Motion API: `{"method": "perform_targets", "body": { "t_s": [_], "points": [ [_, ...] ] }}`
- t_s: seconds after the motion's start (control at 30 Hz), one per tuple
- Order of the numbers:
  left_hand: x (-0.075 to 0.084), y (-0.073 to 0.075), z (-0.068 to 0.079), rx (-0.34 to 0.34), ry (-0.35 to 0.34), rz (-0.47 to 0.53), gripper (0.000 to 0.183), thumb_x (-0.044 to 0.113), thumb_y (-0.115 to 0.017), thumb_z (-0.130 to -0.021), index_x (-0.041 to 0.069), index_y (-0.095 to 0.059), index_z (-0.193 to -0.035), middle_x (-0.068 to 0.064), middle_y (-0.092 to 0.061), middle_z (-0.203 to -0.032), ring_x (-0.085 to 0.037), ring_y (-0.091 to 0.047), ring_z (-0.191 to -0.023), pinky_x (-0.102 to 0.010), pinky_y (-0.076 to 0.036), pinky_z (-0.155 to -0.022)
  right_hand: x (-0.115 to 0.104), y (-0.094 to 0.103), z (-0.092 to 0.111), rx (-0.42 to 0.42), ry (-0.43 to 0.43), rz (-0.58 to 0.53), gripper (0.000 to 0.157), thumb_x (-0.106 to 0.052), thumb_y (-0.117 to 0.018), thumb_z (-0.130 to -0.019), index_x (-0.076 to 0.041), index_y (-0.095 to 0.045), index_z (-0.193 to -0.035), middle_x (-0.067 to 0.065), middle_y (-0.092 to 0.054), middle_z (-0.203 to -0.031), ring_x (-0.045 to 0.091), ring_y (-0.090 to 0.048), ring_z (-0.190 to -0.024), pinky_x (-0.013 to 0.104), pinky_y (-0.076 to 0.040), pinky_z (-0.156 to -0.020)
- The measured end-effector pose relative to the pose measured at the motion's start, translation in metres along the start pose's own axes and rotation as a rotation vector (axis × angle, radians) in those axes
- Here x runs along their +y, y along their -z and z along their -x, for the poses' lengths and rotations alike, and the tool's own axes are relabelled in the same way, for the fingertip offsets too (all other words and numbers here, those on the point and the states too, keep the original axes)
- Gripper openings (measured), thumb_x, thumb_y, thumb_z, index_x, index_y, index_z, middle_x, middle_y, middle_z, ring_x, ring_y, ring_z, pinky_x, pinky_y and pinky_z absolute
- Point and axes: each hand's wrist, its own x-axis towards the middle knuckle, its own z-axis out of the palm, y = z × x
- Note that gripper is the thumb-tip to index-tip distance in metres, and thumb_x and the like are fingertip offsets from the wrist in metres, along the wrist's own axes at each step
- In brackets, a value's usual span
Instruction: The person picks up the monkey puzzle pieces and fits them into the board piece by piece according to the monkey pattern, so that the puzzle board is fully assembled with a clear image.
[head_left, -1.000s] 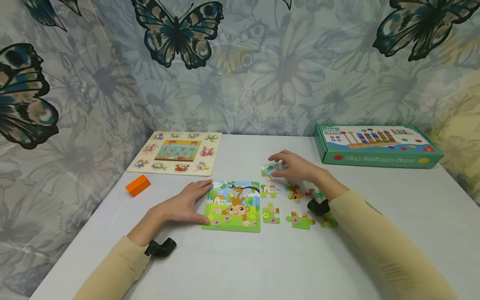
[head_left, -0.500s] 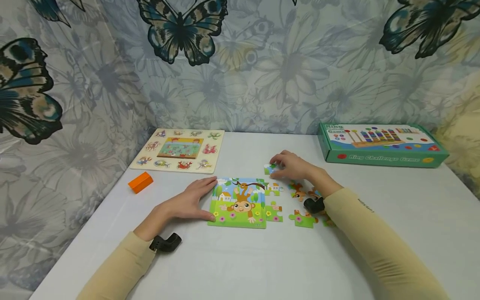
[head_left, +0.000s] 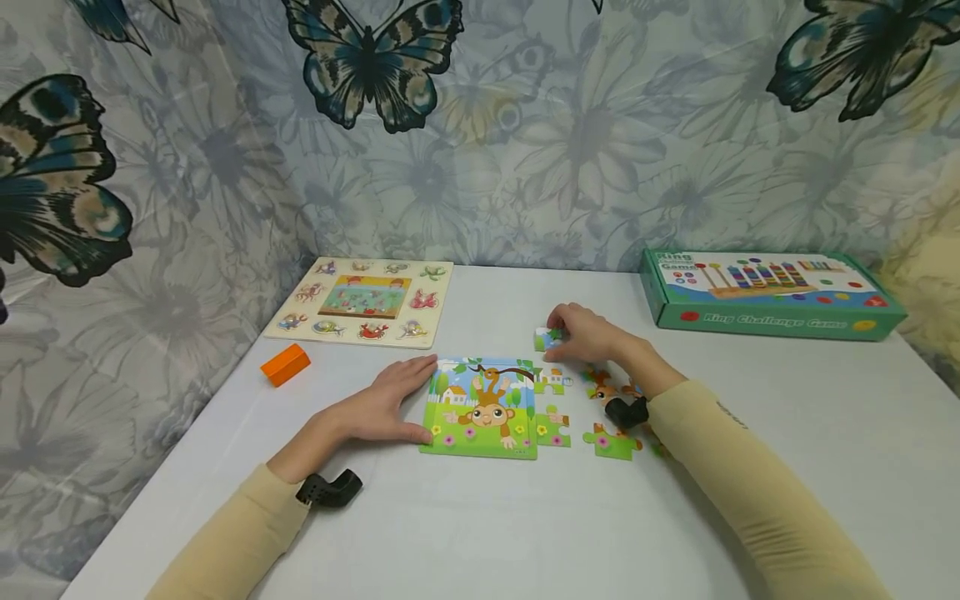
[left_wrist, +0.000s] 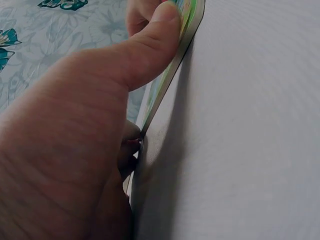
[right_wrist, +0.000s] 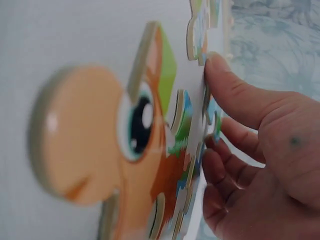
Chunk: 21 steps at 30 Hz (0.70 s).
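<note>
My left hand (head_left: 386, 404) rests along the left edge of a monkey picture board (head_left: 483, 408), fingers stretched; the left wrist view shows the thumb (left_wrist: 165, 30) on its rim. Beyond the board's right side, my right hand (head_left: 588, 335) pinches a sky-blue and green puzzle piece (head_left: 546, 338) between thumb and fingers, low at the table. Below it lie a house puzzle piece (head_left: 551, 381) and a flower puzzle piece (head_left: 552, 428), beside the board. An animal-face puzzle piece (right_wrist: 140, 130) fills the right wrist view. My right forearm partly covers other pieces.
Left of the board sits an orange block (head_left: 285, 365). A wooden sea-animal board (head_left: 422, 321) lies at the back left, and a green Ring Challenge Game box (head_left: 780, 323) at the back right. One more puzzle piece (head_left: 617, 446) is near my right wrist.
My right fingers have drawn in from above onto the sky-blue puzzle piece. The left hand keeps its place at the board. The head view has shifted slightly.
</note>
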Motion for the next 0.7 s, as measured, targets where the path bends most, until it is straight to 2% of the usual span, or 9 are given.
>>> {"method": "perform_targets", "body": {
  "t_s": [0.17,0.33,0.5,0.7],
  "points": [
    [0.000,-0.001,0.000,0.009,0.001,-0.004,0.104,0.049,-0.077,-0.086,0.000,-0.023,-0.159,-0.011,-0.015,-0.167,-0.033,-0.009,-0.153,-0.050,-0.004,-0.121,0.004,0.001,0.002,0.055,0.016,-0.056,0.035,-0.016,-0.075,-0.093,0.001,-0.055,-0.116,0.015,-0.060,-0.105,0.029,-0.055,-0.090,0.042,-0.047,-0.079],
    [0.000,-0.002,0.000,0.007,-0.001,-0.013,0.101,0.047,-0.076,-0.087,-0.001,-0.024,-0.159,-0.013,-0.015,-0.167,-0.034,-0.010,-0.152,-0.052,-0.004,-0.121,0.009,0.006,0.003,0.077,0.024,-0.125,0.019,-0.010,-0.066,-0.099,-0.001,-0.058,-0.113,0.013,-0.060,-0.103,0.026,-0.058,-0.088,0.039,-0.048,-0.074],
    [0.000,-0.004,-0.001,0.021,-0.011,-0.018,0.100,0.046,-0.076,-0.087,-0.001,-0.025,-0.159,-0.013,-0.016,-0.167,-0.034,-0.011,-0.152,-0.052,-0.005,-0.121,0.003,0.012,0.008,0.104,0.034,-0.213,0.015,-0.009,-0.064,-0.101,-0.001,-0.059,-0.112,0.012,-0.060,-0.102,0.026,-0.064,-0.088,0.039,-0.050,-0.076],
    [0.002,-0.003,0.000,0.018,0.001,-0.023,0.100,0.048,-0.076,-0.086,-0.001,-0.026,-0.159,-0.013,-0.016,-0.167,-0.034,-0.011,-0.152,-0.053,-0.005,-0.121,-0.018,0.010,0.010,0.090,0.070,-0.331,0.016,-0.008,-0.065,-0.099,0.000,-0.060,-0.112,0.012,-0.060,-0.101,0.034,-0.065,-0.090,0.039,-0.047,-0.073]
  ]
}}
